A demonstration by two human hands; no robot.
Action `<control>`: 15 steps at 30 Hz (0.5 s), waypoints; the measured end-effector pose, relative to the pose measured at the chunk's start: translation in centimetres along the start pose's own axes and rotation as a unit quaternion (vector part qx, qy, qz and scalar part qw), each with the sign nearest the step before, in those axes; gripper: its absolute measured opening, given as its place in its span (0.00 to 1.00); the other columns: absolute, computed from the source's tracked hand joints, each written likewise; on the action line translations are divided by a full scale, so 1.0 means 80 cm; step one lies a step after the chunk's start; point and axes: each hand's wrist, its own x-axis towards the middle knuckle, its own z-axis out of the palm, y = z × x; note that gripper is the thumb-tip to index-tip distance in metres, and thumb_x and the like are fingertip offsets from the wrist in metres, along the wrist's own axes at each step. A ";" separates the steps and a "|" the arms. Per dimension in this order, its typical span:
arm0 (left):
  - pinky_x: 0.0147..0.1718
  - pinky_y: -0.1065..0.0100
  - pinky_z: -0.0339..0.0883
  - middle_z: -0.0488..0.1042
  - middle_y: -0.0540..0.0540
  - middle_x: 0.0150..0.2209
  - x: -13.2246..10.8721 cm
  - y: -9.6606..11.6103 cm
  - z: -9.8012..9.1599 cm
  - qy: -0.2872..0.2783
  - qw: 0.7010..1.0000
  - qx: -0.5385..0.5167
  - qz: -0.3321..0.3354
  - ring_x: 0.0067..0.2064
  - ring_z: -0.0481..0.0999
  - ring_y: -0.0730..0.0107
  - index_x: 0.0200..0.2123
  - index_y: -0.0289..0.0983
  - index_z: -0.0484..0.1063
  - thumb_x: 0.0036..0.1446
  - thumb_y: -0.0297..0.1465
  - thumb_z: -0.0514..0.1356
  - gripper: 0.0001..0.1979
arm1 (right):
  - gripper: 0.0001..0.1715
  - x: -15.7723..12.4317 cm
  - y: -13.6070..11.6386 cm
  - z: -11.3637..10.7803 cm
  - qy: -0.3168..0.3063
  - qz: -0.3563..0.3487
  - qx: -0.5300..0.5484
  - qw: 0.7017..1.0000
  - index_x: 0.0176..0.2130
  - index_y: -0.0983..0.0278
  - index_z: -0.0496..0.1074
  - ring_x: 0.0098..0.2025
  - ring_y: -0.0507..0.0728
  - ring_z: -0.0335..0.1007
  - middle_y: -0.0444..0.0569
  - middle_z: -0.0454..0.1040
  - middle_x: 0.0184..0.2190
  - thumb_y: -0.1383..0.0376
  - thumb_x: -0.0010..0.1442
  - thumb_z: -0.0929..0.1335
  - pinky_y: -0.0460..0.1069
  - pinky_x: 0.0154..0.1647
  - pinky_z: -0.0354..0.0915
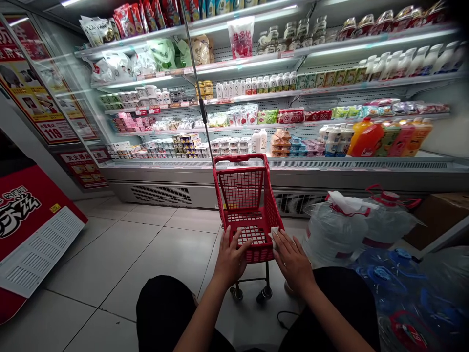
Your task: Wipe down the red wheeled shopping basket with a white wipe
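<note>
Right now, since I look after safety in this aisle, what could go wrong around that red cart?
The red cart stands on wheels, so a push from the left hand or right hand might roll it. The white cloth at the right hand's fingers could slip off the rim. A dark cord near the wheels might snag one.
</note>
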 end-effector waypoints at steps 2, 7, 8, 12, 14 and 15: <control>0.68 0.34 0.50 0.43 0.46 0.77 0.000 0.009 0.005 -0.004 1.000 -0.027 -0.001 0.76 0.35 0.35 0.70 0.50 0.62 0.52 0.25 0.64 0.42 | 0.40 0.004 -0.018 0.004 0.006 0.001 0.007 1.000 0.77 0.61 0.40 0.74 0.61 0.54 0.52 0.60 0.72 0.59 0.75 0.60 0.63 0.75 0.47; 0.67 0.32 0.50 0.43 0.38 0.77 0.001 0.028 0.017 0.012 0.998 -0.067 -0.010 0.76 0.36 0.34 0.76 0.42 0.41 0.51 0.26 0.63 0.53 | 0.43 0.013 -0.086 0.021 -0.005 -0.048 0.031 0.998 0.77 0.68 0.36 0.75 0.63 0.50 0.57 0.55 0.74 0.62 0.73 0.60 0.63 0.75 0.46; 0.68 0.33 0.51 0.45 0.37 0.77 0.001 0.028 0.018 0.014 0.997 -0.072 -0.007 0.76 0.38 0.36 0.77 0.41 0.38 0.52 0.25 0.62 0.54 | 0.43 0.014 -0.095 0.023 -0.004 -0.057 0.033 0.998 0.76 0.68 0.35 0.75 0.63 0.50 0.57 0.55 0.74 0.64 0.72 0.60 0.63 0.75 0.45; 0.70 0.40 0.52 0.52 0.39 0.75 -0.001 0.019 0.016 0.007 0.997 -0.082 0.002 0.76 0.45 0.48 0.76 0.40 0.30 0.53 0.21 0.57 0.54 | 0.41 0.014 -0.087 0.017 -0.020 -0.081 0.036 0.996 0.77 0.63 0.38 0.74 0.60 0.52 0.53 0.57 0.73 0.64 0.73 0.59 0.61 0.76 0.42; 0.72 0.40 0.47 0.55 0.40 0.74 -0.004 0.015 0.013 0.000 0.998 -0.069 0.004 0.76 0.49 0.51 0.76 0.40 0.30 0.54 0.21 0.55 0.52 | 0.39 0.010 -0.056 0.008 -0.026 -0.075 0.033 0.996 0.77 0.60 0.40 0.73 0.59 0.55 0.50 0.59 0.72 0.62 0.74 0.59 0.61 0.77 0.38; 0.72 0.38 0.41 0.57 0.41 0.73 -0.005 0.014 0.011 -0.001 0.998 -0.059 0.005 0.75 0.51 0.52 0.76 0.40 0.32 0.55 0.21 0.55 0.51 | 0.38 0.007 -0.038 0.004 -0.023 -0.061 0.028 0.997 0.77 0.58 0.40 0.73 0.59 0.56 0.50 0.60 0.72 0.61 0.75 0.58 0.62 0.77 0.36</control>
